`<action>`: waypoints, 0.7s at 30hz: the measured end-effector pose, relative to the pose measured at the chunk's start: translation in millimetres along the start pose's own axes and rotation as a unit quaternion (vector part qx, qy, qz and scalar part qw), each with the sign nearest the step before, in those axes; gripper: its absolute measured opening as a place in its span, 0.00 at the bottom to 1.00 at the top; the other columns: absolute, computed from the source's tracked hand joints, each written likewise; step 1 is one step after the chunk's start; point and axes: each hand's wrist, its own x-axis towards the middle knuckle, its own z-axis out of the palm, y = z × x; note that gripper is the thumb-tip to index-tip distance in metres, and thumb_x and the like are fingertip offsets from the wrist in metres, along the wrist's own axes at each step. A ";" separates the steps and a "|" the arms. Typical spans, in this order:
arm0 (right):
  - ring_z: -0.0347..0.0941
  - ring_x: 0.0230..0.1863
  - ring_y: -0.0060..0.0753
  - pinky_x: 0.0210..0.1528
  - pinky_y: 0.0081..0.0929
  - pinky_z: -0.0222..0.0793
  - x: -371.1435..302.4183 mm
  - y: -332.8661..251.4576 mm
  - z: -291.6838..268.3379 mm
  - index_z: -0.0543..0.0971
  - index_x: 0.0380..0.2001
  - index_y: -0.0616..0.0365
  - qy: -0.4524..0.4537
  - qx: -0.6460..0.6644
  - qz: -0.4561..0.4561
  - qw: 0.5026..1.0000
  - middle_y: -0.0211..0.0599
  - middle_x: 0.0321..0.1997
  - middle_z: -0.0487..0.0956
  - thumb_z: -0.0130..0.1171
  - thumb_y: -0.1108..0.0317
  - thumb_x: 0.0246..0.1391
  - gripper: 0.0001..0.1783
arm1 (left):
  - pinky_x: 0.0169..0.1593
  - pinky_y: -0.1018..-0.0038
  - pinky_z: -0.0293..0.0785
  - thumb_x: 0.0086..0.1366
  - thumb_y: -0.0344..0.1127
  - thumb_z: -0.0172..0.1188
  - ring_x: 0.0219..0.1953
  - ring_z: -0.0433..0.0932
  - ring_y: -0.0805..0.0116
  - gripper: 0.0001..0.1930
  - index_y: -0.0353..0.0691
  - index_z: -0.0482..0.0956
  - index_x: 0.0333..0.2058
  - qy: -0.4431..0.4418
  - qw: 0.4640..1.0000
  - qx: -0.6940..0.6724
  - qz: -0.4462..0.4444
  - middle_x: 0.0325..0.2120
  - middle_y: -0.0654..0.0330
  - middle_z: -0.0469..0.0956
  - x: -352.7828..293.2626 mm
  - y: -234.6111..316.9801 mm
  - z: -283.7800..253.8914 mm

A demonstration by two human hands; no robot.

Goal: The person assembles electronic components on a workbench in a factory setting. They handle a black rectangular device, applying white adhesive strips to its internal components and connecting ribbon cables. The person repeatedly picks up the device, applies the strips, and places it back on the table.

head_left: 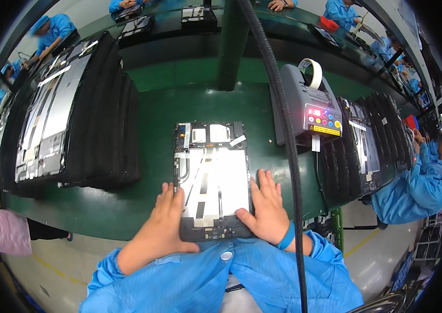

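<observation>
An opened tablet chassis (215,177), with a bright silver inside and small strips of tape, lies flat on the green table right in front of me. Along its left edge rests my left hand (162,216), fingers stretched forward and thumb by the lower corner. My right hand (269,211), with a blue band at the wrist, lies against the right edge; its thumb reaches over the lower right part of the chassis. Both hands are open and neither grips anything. A grey tape dispenser (307,104) with a white tape roll stands beyond my right hand, a short tape end sticking out of its front.
Tall stacks of similar tablet chassis (54,120) stand at the left, and more chassis (361,141) stand at the right behind the dispenser. A black braided cable (283,109) hangs down across the view. People in blue work clothes (408,182) sit at surrounding benches.
</observation>
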 end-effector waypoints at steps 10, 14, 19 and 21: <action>0.45 0.72 0.59 0.71 0.42 0.37 8.8 -53.5 -65.1 0.54 0.64 0.74 0.047 0.294 -0.144 0.944 0.62 0.68 0.55 0.45 0.63 0.62 0.34 | 0.65 0.53 0.52 0.40 0.37 0.77 0.65 0.40 0.22 0.59 0.28 0.45 0.64 0.135 0.985 -0.052 0.093 0.61 0.20 0.39 -45.5 61.0 -94.5; 0.54 0.67 0.53 0.69 0.36 0.44 48.1 -112.9 -107.6 0.57 0.62 0.74 0.038 0.403 -0.190 0.895 0.57 0.65 0.61 0.45 0.67 0.60 0.30 | 0.66 0.57 0.50 0.37 0.34 0.77 0.67 0.45 0.33 0.57 0.28 0.51 0.64 0.226 0.965 0.046 0.124 0.62 0.34 0.53 -66.2 70.7 -168.2; 0.65 0.50 0.57 0.55 0.41 0.59 133.6 -193.2 -98.4 0.72 0.46 0.68 0.039 0.439 -0.313 0.841 0.57 0.45 0.72 0.45 0.63 0.58 0.20 | 0.62 0.75 0.56 0.30 0.35 0.80 0.58 0.64 0.69 0.59 0.29 0.56 0.63 0.321 0.929 -0.147 0.111 0.57 0.52 0.66 -86.9 32.3 -234.6; 0.66 0.48 0.58 0.53 0.44 0.60 157.6 -214.8 -80.6 0.73 0.42 0.68 0.084 0.422 -0.336 0.838 0.56 0.42 0.73 0.47 0.61 0.58 0.19 | 0.63 0.74 0.55 0.31 0.39 0.81 0.59 0.64 0.67 0.59 0.29 0.57 0.63 0.313 0.937 -0.127 0.092 0.58 0.53 0.65 -88.3 7.8 -254.6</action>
